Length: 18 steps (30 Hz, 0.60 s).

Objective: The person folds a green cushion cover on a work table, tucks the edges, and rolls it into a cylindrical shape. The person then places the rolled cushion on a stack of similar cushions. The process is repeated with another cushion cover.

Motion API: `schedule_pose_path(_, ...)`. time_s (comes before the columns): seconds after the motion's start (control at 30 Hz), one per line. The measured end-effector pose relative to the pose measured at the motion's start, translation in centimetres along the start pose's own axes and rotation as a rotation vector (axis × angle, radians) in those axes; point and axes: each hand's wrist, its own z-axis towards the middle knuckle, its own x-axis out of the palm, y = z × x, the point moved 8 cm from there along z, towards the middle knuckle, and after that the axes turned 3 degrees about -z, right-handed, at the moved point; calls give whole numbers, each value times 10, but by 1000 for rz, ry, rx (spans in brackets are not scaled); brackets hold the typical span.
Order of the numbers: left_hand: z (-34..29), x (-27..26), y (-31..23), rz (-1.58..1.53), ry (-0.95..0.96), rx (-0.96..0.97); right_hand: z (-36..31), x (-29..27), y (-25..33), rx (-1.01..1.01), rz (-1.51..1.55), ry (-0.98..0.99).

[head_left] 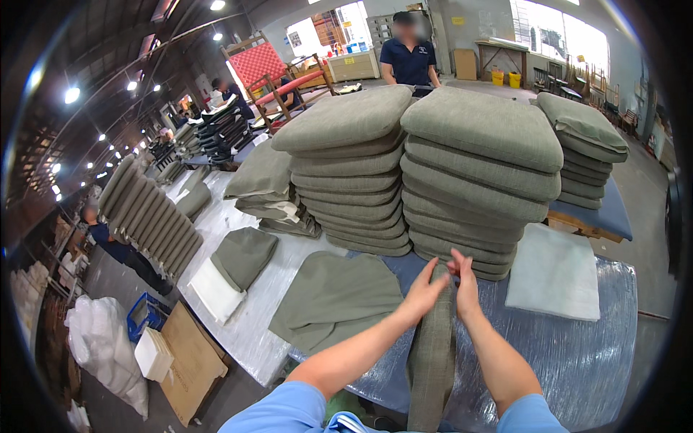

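A grey-green seat cushion (432,361) stands on its narrow edge in front of my body, its far end against the tall stack. At that far end my left hand (427,289) grips the cushion's upper edge, its fingertips slightly blurred. Just beside it, my right hand (466,283) is raised with fingers stretched and apart, close to the cushion's right side. A loose grey-green fabric cover (336,299) lies flat to the left. Directly beyond my hands rises a stack of finished cushions (476,166).
Another cushion stack (350,173) rises to its left, a shorter stack (581,148) at far right. White padding sheets (554,274) lie on the plastic-wrapped table (577,361). A folded cover (245,256) rests at left. A person (410,61) stands beyond the stacks; another carries cushions (148,220).
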Motion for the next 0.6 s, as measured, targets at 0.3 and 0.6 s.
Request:
schedule_pose_path(0.3, 62, 9, 7, -264, 127, -148, 52, 17, -24, -17, 43, -2)
schedule_pose_path(0.6, 71, 30, -10, -5, 211, -69, 37, 9, -22, -176, 120, -68)
